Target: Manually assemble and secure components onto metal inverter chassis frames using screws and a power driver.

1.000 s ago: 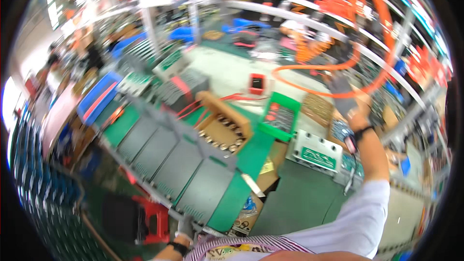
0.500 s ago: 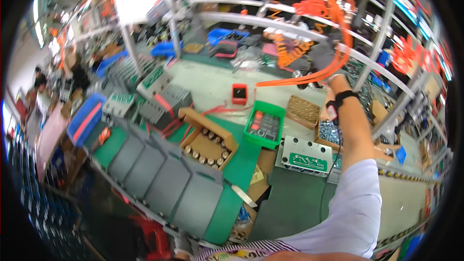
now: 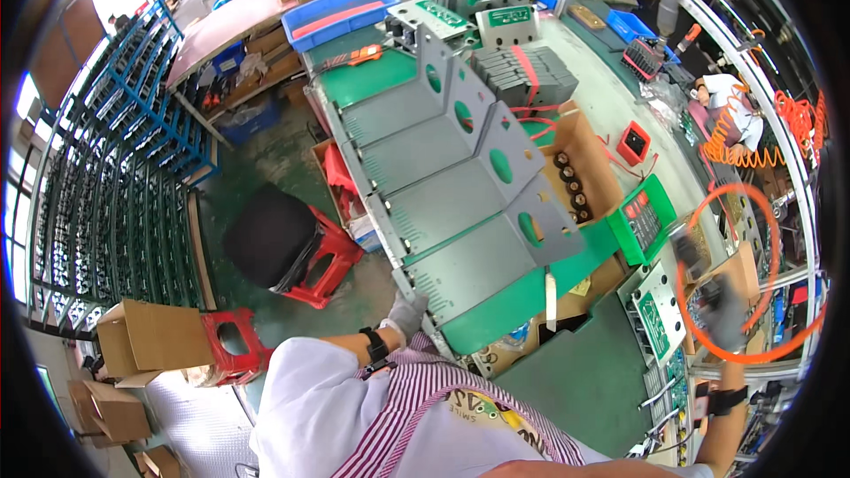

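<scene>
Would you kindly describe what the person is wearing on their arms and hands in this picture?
Both hands wear grey work gloves: the left hand and the right hand, which is blurred. Each wrist carries a black band. White short sleeves cover the upper arms, beside a purple-and-white striped apron.

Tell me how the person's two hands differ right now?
The left hand is low by the body, resting on the near edge of the grey metal panels; the right hand is stretched far out among an orange coiled hose. The left looks sharp, the right blurred. Both wear grey gloves and dark wrist straps.
</scene>
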`<state>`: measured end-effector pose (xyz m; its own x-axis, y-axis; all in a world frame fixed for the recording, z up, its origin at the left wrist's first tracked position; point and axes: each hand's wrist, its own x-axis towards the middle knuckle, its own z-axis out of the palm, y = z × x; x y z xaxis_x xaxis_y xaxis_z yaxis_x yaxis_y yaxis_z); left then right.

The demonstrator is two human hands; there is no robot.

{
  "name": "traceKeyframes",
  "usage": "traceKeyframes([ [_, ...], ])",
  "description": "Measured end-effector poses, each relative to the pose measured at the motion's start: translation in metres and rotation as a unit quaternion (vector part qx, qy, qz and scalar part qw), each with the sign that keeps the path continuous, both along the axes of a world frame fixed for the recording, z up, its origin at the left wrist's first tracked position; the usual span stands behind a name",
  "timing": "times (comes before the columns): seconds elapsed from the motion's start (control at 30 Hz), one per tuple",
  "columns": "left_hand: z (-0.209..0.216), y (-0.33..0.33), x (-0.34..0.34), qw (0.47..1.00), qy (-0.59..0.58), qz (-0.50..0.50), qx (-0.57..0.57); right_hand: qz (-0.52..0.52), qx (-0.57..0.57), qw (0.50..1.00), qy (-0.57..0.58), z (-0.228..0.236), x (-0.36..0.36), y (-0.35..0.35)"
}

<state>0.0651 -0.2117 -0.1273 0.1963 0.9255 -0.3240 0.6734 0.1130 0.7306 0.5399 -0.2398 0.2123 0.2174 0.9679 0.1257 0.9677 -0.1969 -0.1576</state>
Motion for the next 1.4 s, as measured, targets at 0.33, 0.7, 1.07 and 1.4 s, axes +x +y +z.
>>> traceKeyframes([
  [0.33, 0.003, -0.003, 0.002, 0.96, -0.173, 0.21, -0.058, -0.14, -0.492, 0.599, 0.616, -0.165, -0.19, -0.033],
  [0.7, -0.014, -0.006, 0.019, 0.943, -0.129, 0.301, -0.055, -0.128, -0.524, 0.376, 0.753, -0.251, -0.222, -0.013],
  [1.07, 0.013, 0.002, 0.024, 0.927, -0.217, 0.305, 0.021, -0.141, -0.549, 0.443, 0.694, -0.249, -0.223, 0.001],
  [1.4, -0.017, -0.003, 0.022, 0.927, -0.19, 0.32, -0.05, -0.118, -0.569, 0.461, 0.671, -0.248, -0.234, 0.0],
])
